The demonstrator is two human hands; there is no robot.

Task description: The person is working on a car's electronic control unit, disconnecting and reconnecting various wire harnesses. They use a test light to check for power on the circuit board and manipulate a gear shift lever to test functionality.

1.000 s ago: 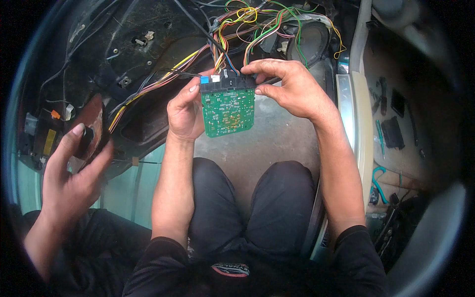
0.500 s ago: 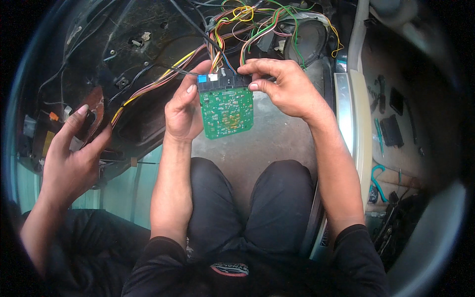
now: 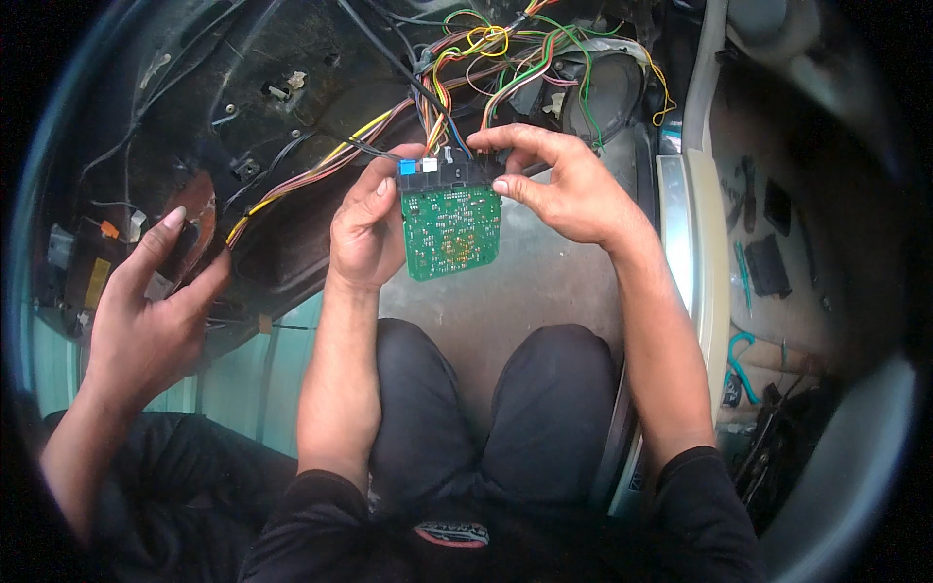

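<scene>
A green circuit board hangs over the floor between my knees, small parts dotting its face. Along its top edge runs a black connector strip. A blue plug and a white plug sit in its left part, and coloured wires rise from it. My left hand grips the board's left side, thumb at the strip's end, other fingers partly hidden behind. With thumb and index finger my right hand pinches the black connector at the strip's right end, where green and pink wires enter.
Beyond the board lies a tangle of wires. At the left, another person's hand holds a brown-edged dark piece. A pale door sill runs along my right; past it lie tools and a teal-handled tool.
The board and both my hands appear slightly lower and to the right in the picture, as does the scene around them. My hold looks the same.
</scene>
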